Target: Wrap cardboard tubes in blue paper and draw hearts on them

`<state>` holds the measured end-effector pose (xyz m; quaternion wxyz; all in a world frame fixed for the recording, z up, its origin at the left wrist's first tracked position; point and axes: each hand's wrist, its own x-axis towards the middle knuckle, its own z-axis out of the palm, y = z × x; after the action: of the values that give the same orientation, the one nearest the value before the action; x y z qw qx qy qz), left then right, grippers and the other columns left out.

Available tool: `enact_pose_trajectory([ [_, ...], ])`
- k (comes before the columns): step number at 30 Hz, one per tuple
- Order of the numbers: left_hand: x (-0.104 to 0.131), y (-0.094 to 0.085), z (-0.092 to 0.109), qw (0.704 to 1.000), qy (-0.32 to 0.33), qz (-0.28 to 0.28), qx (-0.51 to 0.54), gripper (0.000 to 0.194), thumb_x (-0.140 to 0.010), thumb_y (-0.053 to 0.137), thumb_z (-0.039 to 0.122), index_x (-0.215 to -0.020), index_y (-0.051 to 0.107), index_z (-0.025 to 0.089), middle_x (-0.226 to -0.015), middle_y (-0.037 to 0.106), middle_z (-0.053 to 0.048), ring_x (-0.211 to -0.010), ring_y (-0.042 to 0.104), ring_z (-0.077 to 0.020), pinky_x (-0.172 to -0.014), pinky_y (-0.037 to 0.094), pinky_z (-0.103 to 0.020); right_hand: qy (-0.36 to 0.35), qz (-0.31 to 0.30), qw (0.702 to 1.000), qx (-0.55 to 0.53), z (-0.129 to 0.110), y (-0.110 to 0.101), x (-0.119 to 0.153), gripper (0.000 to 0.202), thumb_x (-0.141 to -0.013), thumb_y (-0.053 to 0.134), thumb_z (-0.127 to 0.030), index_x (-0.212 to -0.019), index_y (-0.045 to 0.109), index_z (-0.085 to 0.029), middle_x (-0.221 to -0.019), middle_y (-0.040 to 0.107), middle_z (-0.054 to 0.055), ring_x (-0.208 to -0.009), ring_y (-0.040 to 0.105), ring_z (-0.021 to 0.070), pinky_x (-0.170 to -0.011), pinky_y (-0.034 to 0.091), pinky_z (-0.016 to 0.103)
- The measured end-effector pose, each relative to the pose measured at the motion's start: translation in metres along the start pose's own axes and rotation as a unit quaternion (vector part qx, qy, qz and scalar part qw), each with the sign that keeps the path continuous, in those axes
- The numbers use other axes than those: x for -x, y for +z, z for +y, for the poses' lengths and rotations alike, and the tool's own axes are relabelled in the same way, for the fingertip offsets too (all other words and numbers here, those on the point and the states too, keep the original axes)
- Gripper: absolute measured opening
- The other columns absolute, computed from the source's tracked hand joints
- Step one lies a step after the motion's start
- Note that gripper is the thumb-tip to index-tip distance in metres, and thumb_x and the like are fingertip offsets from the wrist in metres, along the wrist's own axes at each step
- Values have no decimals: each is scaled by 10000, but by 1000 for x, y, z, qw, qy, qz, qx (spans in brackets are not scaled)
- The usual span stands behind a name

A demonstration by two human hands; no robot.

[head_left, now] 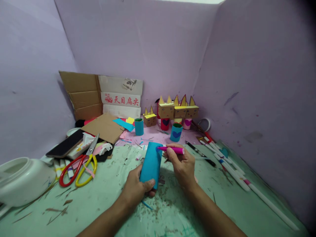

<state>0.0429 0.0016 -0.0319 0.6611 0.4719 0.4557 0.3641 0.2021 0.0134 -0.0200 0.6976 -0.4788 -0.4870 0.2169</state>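
Observation:
My left hand (134,185) grips the lower end of a bright blue piece of paper (151,164), with the thumb on its face. Pinched in my right hand (183,167) is a pink marker pen (174,150), its tip meeting the paper's upper right part. A small dark blue mark shows at that tip. Just behind the paper stand a blue paper tube (139,127) and another blue tube (176,133) bearing a dark blue heart. Cardboard cat heads (166,111) sit on a red tube (165,124) and other tubes further back.
Red-and-yellow-handled scissors (91,152), a phone (65,143) and a white pot (27,181) lie at left. A cardboard sheet (102,129) and an upright cardboard box piece (120,95) are behind. White pens (230,171) and a tape roll (204,125) lie right.

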Motion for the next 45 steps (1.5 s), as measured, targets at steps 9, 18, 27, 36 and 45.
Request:
enact_pose_trajectory([
  [9,-6,-6,-5,999,-11,-18,46,631,-497,830,361,-1008,582,85,-694,637,-66,-569,592,-180,-456,507,-268,23,81,994,-75,-11,-3,-10,170,-757,649,-339,-809,657,-177,-548,600,-33,-477,572,130,-469,478,257],
  [18,-4,-5,-6,1000,-5,-21,15,625,-542,829,368,-1044,584,89,-687,622,-47,-554,582,-165,-468,502,-259,-9,-9,1000,0,4,-2,-4,204,-813,632,-360,-884,700,-180,-688,683,34,-615,639,179,-554,510,294],
  [27,-3,-4,-3,1000,-2,-23,10,679,-553,814,366,-1116,570,75,-706,615,-60,-583,580,-177,-498,514,-278,-21,-12,1000,14,2,-2,-4,196,-820,627,-355,-879,708,-187,-734,712,47,-694,661,200,-619,522,311],
  [36,2,-2,2,1000,-4,-21,15,665,-565,817,376,-1112,583,79,-729,618,-70,-620,590,-189,-529,512,-288,9,-4,1000,15,3,-3,-4,204,-810,625,-357,-869,697,-176,-653,673,23,-593,620,174,-558,499,294],
  [45,0,-4,0,1000,-3,-22,18,623,-562,815,374,-1061,588,79,-728,615,-68,-584,575,-168,-496,498,-267,9,-6,1000,21,4,-3,-4,192,-816,618,-354,-851,694,-181,-650,661,17,-582,612,170,-546,494,289],
])
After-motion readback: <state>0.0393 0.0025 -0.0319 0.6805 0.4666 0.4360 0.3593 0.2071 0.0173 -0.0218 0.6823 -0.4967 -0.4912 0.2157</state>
